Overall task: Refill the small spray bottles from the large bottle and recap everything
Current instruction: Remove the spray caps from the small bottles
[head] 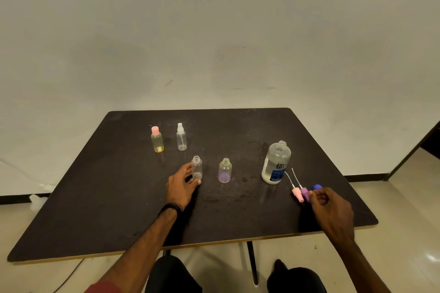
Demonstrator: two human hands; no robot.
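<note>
Gripping one clear uncapped small bottle with the left hand, thumb and fingers curled round its lower body, upright on the dark counter. Pinching at the purple spray head with the right hand, fingertips curled onto it, near the counter's right front. Four small bottles counted: the held one; a second uncapped one with a purplish tint just right of the left hand, between the two hands; a yellowish one with a pink cap and a clear one with a white sprayer, both beyond the left hand and still closed. One large bottle, cap off, blue label, standing upright just beyond the right hand. Two loose spray heads lying side by side with dip tubes pointing away toward the large bottle: the purple one and a pink spray head touching it on the left. One blue cap just beyond the right fingers. Dark wristband on the left wrist.
</note>
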